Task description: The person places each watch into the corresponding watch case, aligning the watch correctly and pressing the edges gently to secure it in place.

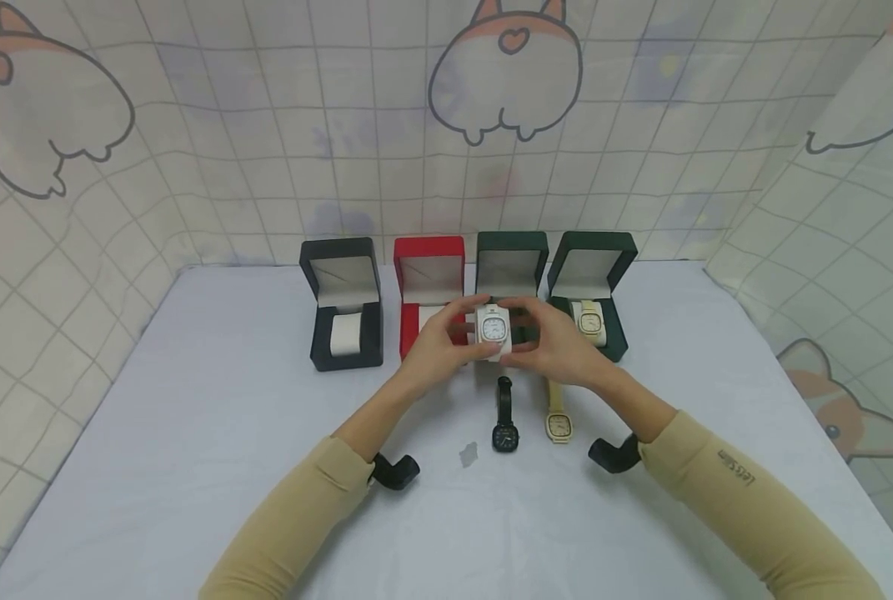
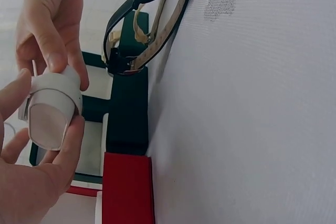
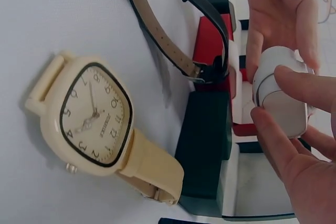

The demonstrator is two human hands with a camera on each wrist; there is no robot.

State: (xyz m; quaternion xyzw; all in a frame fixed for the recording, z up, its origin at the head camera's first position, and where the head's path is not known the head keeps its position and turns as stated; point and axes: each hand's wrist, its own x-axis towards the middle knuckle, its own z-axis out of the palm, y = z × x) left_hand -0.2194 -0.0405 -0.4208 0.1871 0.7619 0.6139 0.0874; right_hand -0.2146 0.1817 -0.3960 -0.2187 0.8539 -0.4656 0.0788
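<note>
Both hands hold a white watch (image 1: 494,327) wrapped around a white cushion, raised in front of the open boxes with its dial up. My left hand (image 1: 443,337) grips one side, thumb and fingers bent around it. From the other side my right hand (image 1: 559,343) pinches it, thumb at the near edge. In the left wrist view the strap of the white watch (image 2: 55,85) circles the cushion (image 2: 50,121). Behind the hands stands a dark green box (image 1: 512,265), lid up and its base mostly hidden.
A black box (image 1: 372,333) with a bare white cushion and a red box (image 1: 410,325) stand left. The right green box (image 1: 619,333) bears a cream watch (image 1: 589,322). Nearer on the white table (image 1: 213,417) lie a black watch (image 1: 504,437) and another cream watch (image 1: 559,427).
</note>
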